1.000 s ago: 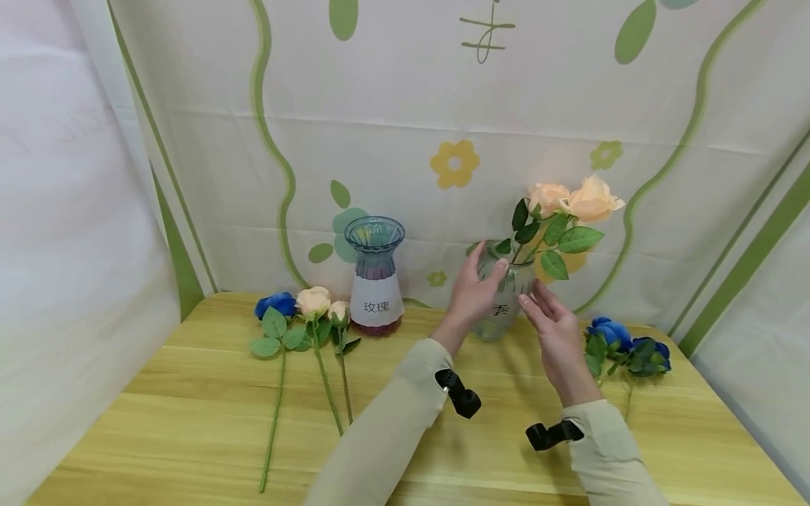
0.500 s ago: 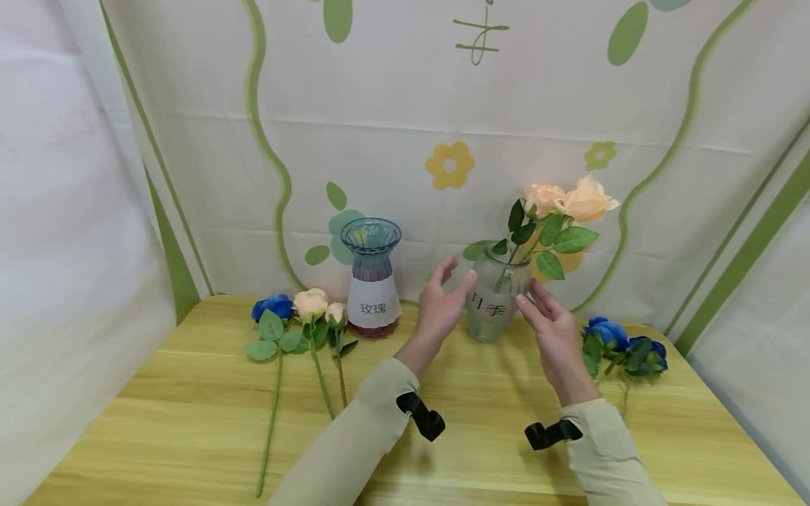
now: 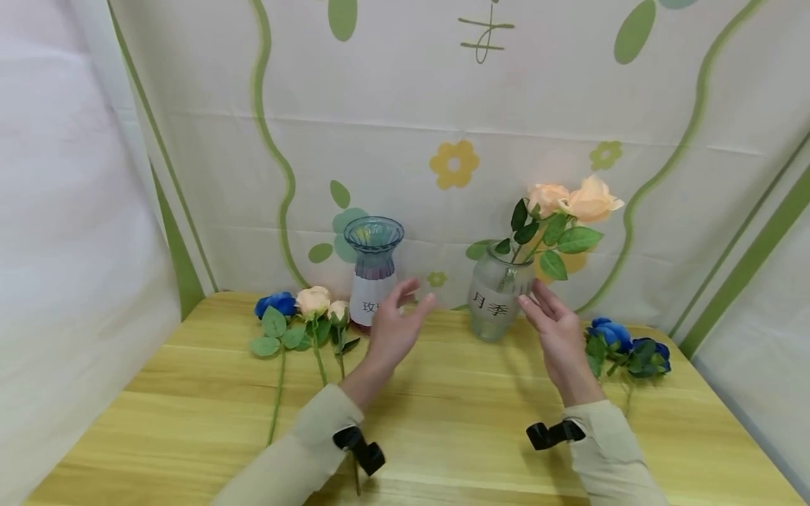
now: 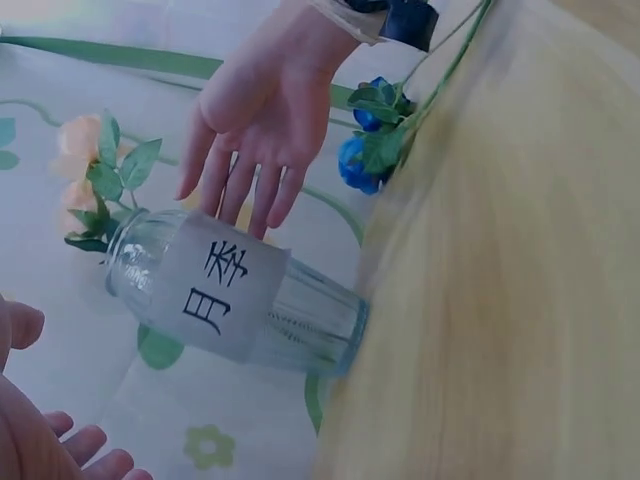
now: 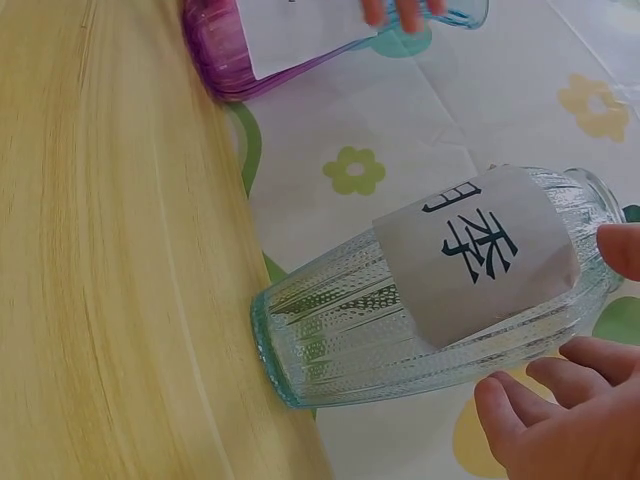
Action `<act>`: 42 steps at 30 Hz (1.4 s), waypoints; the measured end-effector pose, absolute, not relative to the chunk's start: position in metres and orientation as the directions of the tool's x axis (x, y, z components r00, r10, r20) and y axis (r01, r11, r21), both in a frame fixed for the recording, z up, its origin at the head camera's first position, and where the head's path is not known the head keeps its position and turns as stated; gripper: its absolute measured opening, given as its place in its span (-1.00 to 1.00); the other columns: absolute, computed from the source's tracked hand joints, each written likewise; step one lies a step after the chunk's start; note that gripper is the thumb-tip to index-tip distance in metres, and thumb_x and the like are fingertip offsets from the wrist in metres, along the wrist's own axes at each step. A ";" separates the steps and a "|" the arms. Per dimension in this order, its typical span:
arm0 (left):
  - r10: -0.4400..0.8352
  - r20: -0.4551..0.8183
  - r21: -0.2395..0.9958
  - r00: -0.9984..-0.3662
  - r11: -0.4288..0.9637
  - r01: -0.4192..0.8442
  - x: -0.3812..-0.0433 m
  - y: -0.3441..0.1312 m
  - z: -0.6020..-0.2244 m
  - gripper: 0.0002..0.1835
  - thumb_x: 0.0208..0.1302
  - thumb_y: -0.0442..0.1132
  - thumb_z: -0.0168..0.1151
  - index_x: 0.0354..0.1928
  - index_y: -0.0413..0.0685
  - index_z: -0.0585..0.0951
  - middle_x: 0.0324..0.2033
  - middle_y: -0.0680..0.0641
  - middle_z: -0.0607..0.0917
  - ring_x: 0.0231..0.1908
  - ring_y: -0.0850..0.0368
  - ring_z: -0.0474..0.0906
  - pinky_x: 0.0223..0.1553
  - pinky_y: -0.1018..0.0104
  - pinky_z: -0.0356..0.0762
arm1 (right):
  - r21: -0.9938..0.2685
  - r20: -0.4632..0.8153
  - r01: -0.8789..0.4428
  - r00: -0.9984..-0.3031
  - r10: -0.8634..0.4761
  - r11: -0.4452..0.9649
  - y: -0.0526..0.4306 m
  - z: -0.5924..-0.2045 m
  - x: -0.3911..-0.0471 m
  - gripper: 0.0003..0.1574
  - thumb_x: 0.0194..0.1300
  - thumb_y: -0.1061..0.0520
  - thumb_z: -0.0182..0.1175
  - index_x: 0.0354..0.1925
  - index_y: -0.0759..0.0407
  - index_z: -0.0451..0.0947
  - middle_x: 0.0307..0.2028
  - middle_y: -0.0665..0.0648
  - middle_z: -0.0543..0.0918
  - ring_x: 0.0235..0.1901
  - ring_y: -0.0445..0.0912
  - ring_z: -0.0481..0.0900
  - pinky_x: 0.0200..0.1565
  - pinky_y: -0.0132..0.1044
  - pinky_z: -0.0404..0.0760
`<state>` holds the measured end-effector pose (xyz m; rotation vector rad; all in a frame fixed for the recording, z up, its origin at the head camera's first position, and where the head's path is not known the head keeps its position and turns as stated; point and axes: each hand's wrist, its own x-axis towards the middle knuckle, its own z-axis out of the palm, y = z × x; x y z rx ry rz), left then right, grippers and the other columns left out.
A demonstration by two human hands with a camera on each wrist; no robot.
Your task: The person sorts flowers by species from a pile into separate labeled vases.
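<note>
My right hand (image 3: 562, 348) is at the right side of a clear glass vase (image 3: 493, 327), its fingers fairly straight and close to the glass; whether they touch cannot be told. The vase stands upright with a white label (image 5: 478, 255) bearing black characters. Two peach roses (image 3: 591, 200) with green leaves lean rightward out of its mouth. My left hand (image 3: 391, 339) is raised with spread fingers and holds nothing. It is in front of a blue-and-purple glass vase (image 3: 373, 239) in the head view and hides part of that vase's label.
On the wooden table (image 3: 462, 422), a blue rose (image 3: 278, 303) and two peach roses (image 3: 313, 301) lie at the left. Blue roses (image 3: 610, 334) lie at the right behind my right wrist. A printed white cloth (image 3: 373, 154) hangs behind the table.
My left hand has let go of the clear vase and moved left, toward the blue-and-purple vase. My right hand stays beside the clear vase, which has not visibly moved.
</note>
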<state>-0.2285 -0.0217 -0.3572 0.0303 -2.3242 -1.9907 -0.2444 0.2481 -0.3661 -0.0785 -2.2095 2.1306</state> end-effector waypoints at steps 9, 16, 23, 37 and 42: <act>-0.108 0.036 0.990 -0.994 0.139 0.021 -0.198 -0.094 -0.364 -0.40 0.53 -0.02 0.29 0.52 0.04 0.46 0.44 -0.04 0.59 0.44 -0.06 0.51 0.42 -0.10 0.50 | -0.999 0.020 -0.017 -0.996 0.082 0.043 0.245 -0.366 -0.246 -0.01 0.60 -0.12 0.18 0.72 -0.07 -0.09 0.73 -0.06 -0.03 0.71 -0.05 0.01 0.66 -0.07 0.13; -0.135 -0.031 0.983 -0.990 0.178 -0.055 -0.181 -0.136 -0.371 -0.36 0.52 0.05 0.29 0.53 0.05 0.42 0.46 -0.08 0.56 0.44 -0.03 0.49 0.47 -0.08 0.43 | -0.999 0.023 -0.020 -0.996 0.082 0.032 0.246 -0.366 -0.245 0.01 0.58 -0.15 0.19 0.72 -0.05 -0.08 0.73 -0.05 -0.02 0.70 -0.06 0.02 0.64 -0.10 0.19; -0.162 -0.112 0.941 -0.980 0.299 -0.157 -0.176 -0.154 -0.391 -0.32 0.45 0.01 0.38 0.48 -0.13 0.47 0.37 -0.19 0.64 0.37 -0.18 0.58 0.38 -0.08 0.55 | -1.000 0.016 -0.014 -0.996 0.090 0.028 0.246 -0.366 -0.245 -0.02 0.60 -0.13 0.18 0.72 -0.04 -0.07 0.73 -0.07 -0.02 0.70 -0.08 0.01 0.62 -0.07 0.22; -0.118 -0.065 0.803 -0.991 0.583 -0.122 -0.189 -0.157 -0.409 -0.35 0.30 -0.10 0.51 0.31 -0.36 0.58 -0.03 -0.23 0.85 0.04 -0.21 0.78 -0.04 0.03 0.76 | -1.000 0.013 -0.011 -0.995 0.102 0.025 0.248 -0.366 -0.244 -0.06 0.61 -0.11 0.17 0.72 -0.04 -0.03 0.72 -0.05 0.01 0.69 -0.09 0.06 0.60 -0.06 0.27; -0.105 -0.024 0.718 -0.994 0.690 -0.090 -0.197 -0.152 -0.413 -0.34 0.22 -0.08 0.58 0.24 -0.37 0.61 -0.24 -0.13 0.88 -0.17 -0.07 0.82 -0.18 0.07 0.73 | -0.999 0.012 -0.007 -0.995 0.104 0.043 0.250 -0.366 -0.244 -0.09 0.61 -0.11 0.16 0.71 -0.05 0.01 0.72 -0.06 0.03 0.68 -0.09 0.09 0.59 -0.07 0.31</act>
